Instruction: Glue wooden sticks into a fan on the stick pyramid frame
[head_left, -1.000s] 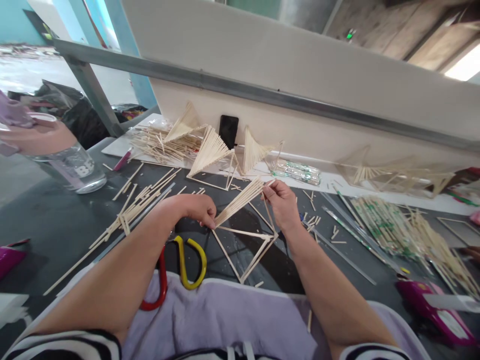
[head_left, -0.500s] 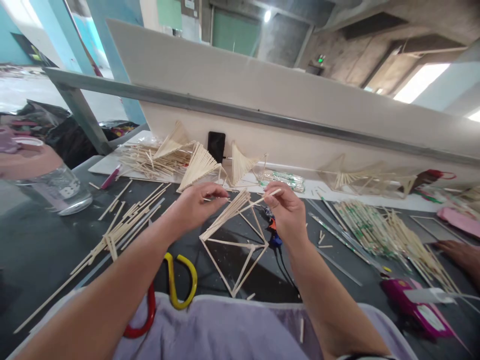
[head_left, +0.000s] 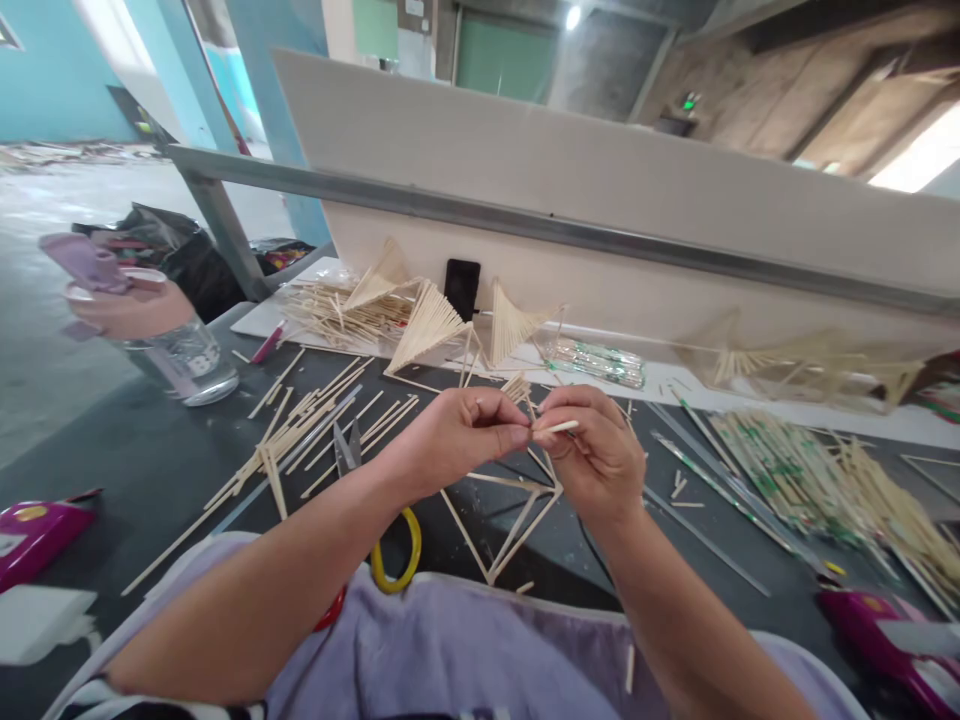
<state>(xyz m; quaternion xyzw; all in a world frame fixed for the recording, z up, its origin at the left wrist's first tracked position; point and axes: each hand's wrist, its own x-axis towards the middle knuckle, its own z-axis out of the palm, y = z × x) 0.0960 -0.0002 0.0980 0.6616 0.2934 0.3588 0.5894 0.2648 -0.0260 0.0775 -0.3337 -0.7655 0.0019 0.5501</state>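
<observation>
In front of my chest my two hands meet, above and partly in front of a frame of thin wooden sticks [head_left: 525, 534]. My right hand [head_left: 600, 455] pinches a short pale wooden stick [head_left: 561, 428], which lies across its fingertips. The fingers of my left hand [head_left: 469, 440] are closed thumb to forefinger at the inner end of that stick; whatever sits between them is hidden. Behind the hands, the frame's fan of sticks [head_left: 516, 387] shows only in part. Under my left forearm lie scissors [head_left: 415, 550] with a yellow and a red handle, blades pointing away.
Loose sticks [head_left: 300, 425] lie left of my hands, wrapped bundles [head_left: 772, 465] to the right. Finished stick shapes [head_left: 427, 325] and a phone [head_left: 462, 290] stand along the back panel. A water bottle [head_left: 161, 335] is at left; magenta tools [head_left: 41, 535] lie at both sides.
My hands have come together from either side of the frame's top, now meeting at the short stick. The view has turned left, bringing the whole bottle and a left magenta tool into sight.
</observation>
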